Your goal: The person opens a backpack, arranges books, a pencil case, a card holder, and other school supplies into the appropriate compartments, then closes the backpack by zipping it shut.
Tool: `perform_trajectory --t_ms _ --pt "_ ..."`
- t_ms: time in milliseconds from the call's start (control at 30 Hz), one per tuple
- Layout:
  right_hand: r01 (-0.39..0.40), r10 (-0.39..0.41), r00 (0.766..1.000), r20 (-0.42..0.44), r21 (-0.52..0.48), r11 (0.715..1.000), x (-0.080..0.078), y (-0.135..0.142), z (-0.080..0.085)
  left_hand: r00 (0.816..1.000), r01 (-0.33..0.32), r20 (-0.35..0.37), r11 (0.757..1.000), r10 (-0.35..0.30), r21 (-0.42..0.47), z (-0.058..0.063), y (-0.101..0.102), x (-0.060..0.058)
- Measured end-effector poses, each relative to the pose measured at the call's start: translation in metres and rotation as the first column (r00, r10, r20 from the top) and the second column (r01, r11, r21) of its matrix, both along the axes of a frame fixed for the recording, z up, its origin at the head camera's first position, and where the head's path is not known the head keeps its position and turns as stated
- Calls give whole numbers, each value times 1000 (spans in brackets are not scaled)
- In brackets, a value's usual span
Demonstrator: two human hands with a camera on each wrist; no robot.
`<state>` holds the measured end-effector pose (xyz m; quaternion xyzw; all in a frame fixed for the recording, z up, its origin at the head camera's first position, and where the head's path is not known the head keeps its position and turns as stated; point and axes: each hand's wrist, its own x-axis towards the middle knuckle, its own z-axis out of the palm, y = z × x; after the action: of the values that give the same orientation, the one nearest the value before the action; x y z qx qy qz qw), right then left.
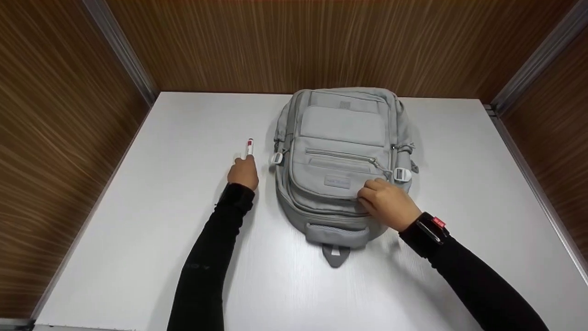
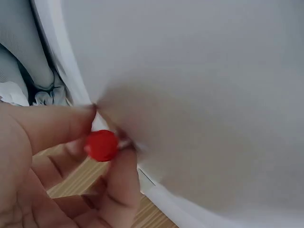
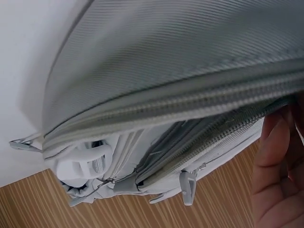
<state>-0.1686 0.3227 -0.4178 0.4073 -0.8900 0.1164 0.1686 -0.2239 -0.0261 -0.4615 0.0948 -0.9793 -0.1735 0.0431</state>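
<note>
A grey backpack (image 1: 342,124) lies on its back on the white table, its front facing up. My left hand (image 1: 243,173), to the left of the bag, pinches a white marker (image 1: 250,147) with red markings. The marker's round red end (image 2: 102,146) shows between thumb and fingers in the left wrist view. On the bag's lower right front, my right hand (image 1: 388,202) pinches the edge of the front pocket flap (image 1: 321,181). In the right wrist view the pocket gapes along its zipper (image 3: 190,102), with the fingertips (image 3: 275,135) at the lower zipper edge.
White buckles (image 1: 402,175) sit on the bag's sides, and a zipper pull (image 1: 373,161) hangs on its front. A carry handle (image 1: 337,234) and a dark grey tab (image 1: 336,255) are at the near end. Wood-grain panels (image 1: 294,46) enclose the white table (image 1: 151,193) at the back and sides.
</note>
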Motion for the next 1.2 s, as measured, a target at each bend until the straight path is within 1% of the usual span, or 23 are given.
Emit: perform_trajectory --t_ms 100,200,300,367,500,600,633,700,767,800,867,933,967,1033,1067,1100,1200 --pt "-1 1 1000 -19 -40 999 -1 0 7 1000 21 -17 999 -20 27 1 -2 4" --pt "-5 2 999 -41 -77 997 -2 0 16 999 31 -20 998 -30 53 5 -6 10" --pt "-11 2 997 -77 -117 993 -4 0 27 999 38 -15 997 -37 61 10 -9 19" --pt "-16 -1 994 -112 -152 988 -5 0 34 998 50 -27 997 -48 55 16 -11 27" --pt "4 -44 985 -165 -237 971 -8 -2 46 993 96 -75 995 -93 35 32 -12 47" --pt "32 -94 980 -176 -327 944 -9 -4 52 984 134 -123 990 -130 32 48 -11 64" --pt "37 -106 979 -174 -357 933 -10 -5 54 982 150 -121 988 -144 43 54 -11 69" --pt "40 -119 979 -169 -408 912 -11 -7 56 980 188 -83 978 -181 88 65 -11 77" --pt "35 -122 978 -170 -442 896 -11 -8 56 971 241 -31 958 -239 158 73 -8 82" --pt "34 -122 978 -170 -448 893 -12 -8 56 962 267 -2 941 -273 206 75 -6 83" --pt "34 -122 978 -167 -454 890 -11 -7 56 939 314 38 896 -342 313 75 1 80" --pt "32 -119 980 -162 -459 888 -11 -7 55 918 349 31 843 -395 410 69 10 74" --pt "30 -116 980 -160 -460 887 -11 -7 55 911 364 14 821 -412 440 65 16 70" --pt "26 -109 982 -156 -459 888 -10 -7 52 907 377 -24 786 -420 489 57 28 63" --pt "24 -106 982 -154 -457 889 -9 -7 51 909 373 -36 771 -415 516 54 34 59" --pt "23 -103 983 -152 -456 890 -9 -7 49 912 369 -50 761 -407 534 52 39 55" --pt "19 -98 984 -149 -457 889 -7 -7 46 924 353 -81 748 -375 562 49 55 45"
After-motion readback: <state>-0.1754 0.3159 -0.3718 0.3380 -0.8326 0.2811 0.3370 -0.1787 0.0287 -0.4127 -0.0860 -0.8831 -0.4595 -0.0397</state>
